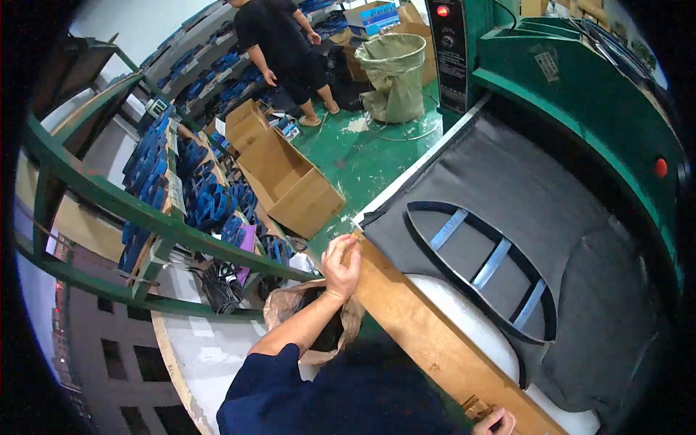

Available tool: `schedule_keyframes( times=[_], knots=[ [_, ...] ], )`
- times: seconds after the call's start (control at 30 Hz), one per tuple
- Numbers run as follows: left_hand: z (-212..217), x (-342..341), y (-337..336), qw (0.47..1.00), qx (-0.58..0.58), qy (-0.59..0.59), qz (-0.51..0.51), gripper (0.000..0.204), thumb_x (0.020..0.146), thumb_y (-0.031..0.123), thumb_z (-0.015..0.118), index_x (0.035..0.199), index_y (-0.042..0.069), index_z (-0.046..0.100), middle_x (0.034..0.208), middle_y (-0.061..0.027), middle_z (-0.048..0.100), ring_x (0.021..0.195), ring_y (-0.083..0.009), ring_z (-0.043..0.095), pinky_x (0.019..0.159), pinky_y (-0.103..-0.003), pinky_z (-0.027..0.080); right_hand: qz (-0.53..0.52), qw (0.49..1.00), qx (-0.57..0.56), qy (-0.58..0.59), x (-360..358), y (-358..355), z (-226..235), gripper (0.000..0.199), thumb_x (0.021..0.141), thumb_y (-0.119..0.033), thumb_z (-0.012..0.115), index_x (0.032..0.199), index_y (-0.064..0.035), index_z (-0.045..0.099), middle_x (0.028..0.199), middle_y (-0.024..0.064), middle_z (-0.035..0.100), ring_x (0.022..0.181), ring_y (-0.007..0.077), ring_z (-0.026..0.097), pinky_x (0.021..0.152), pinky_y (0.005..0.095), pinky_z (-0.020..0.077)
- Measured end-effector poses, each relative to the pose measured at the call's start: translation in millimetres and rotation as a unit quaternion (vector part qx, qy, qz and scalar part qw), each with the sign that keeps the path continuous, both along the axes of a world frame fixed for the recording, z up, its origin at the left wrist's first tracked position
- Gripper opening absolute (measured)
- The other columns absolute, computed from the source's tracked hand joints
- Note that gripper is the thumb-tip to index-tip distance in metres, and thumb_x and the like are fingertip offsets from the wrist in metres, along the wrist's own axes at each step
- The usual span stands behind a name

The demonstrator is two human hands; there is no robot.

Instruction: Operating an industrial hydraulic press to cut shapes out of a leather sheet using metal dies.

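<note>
A long wooden board (417, 315) runs along the near edge of the machine bed. My left hand (342, 267) is closed at its far end, fingers curled over the corner. Low in the view, my right hand (496, 422) is partly cut off, its bent fingers resting on the board beside a small brown wooden block (475, 407). Beyond the board lies black sheet material (507, 170) with creases and a curved cut edge. On it sits a boat-shaped metal cutting die (482, 272) with three blue crossbars. Neither hand touches the die.
The green press (580, 80) rises over the bed's far side. Left stand a green-framed rack (152, 225) with blue pieces, an open cardboard box (286, 181) and a paper-lined bag (351, 319). Further off are a lined bin (395, 76) and a person in black (275, 43).
</note>
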State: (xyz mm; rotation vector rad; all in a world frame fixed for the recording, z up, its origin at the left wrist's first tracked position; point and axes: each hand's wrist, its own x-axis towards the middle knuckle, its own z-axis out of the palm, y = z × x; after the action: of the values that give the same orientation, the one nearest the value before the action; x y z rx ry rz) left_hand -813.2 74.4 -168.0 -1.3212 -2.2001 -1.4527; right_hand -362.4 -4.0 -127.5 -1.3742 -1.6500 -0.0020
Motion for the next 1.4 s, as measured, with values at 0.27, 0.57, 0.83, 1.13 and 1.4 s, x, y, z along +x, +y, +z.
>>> schedule_keyframes(
  times=[0.27,0.57,0.83,1.13,1.4],
  knots=[
    [-4,3,14,1.000,-0.016,0.000,0.009,0.013,0.083,0.015,0.069,0.093,0.007,0.069,0.106,-0.0092,0.067,0.097,-0.0260,0.064,0.082,-0.036,0.045,-0.061,0.996,0.039,0.054,-10,15,-3,0.011,0.081,-0.003,0.073,0.075,0.0019,0.065,0.072,0.0154,0.063,0.058,0.0263,0.057,0.054,0.0362,0.0484],
    [-2,3,64,0.997,-0.070,0.004,-0.014,0.023,0.080,0.022,0.066,0.098,0.008,0.067,0.117,-0.0098,0.060,0.106,-0.0292,0.056,0.087,-0.043,0.041,-0.142,0.988,0.065,-0.013,-6,66,-13,0.017,0.086,-0.011,0.072,0.075,0.0001,0.066,0.064,0.0096,0.061,0.053,0.0218,0.052,0.053,0.0331,0.0461],
    [13,-65,87,0.909,-0.072,-0.176,-0.372,0.032,0.081,0.018,0.065,0.111,0.005,0.062,0.124,-0.0151,0.053,0.116,-0.0319,0.052,0.092,-0.041,0.044,-0.344,0.908,0.050,-0.235,47,90,-31,0.028,0.093,-0.023,0.056,0.100,0.0013,0.066,0.088,0.0224,0.065,0.074,0.0353,0.058,0.069,0.0430,0.0474],
    [-13,-284,193,0.784,-0.228,-0.312,-0.486,0.036,0.087,0.019,0.062,0.119,0.001,0.057,0.115,-0.0160,0.063,0.101,-0.0279,0.064,0.088,-0.038,0.052,-0.373,0.877,-0.236,-0.191,-97,201,-49,0.028,0.094,-0.017,0.051,0.110,0.0031,0.062,0.111,0.0223,0.064,0.101,0.0371,0.060,0.091,0.0438,0.0470],
    [-55,-519,267,0.829,-0.293,-0.414,-0.237,0.045,0.089,0.017,0.064,0.128,0.001,0.050,0.112,-0.0148,0.063,0.102,-0.0207,0.062,0.089,-0.036,0.052,-0.149,0.820,-0.536,-0.137,-267,357,-181,0.032,0.092,-0.015,0.055,0.119,0.0034,0.056,0.112,0.0201,0.065,0.102,0.0332,0.060,0.091,0.0403,0.0474]
  ],
)
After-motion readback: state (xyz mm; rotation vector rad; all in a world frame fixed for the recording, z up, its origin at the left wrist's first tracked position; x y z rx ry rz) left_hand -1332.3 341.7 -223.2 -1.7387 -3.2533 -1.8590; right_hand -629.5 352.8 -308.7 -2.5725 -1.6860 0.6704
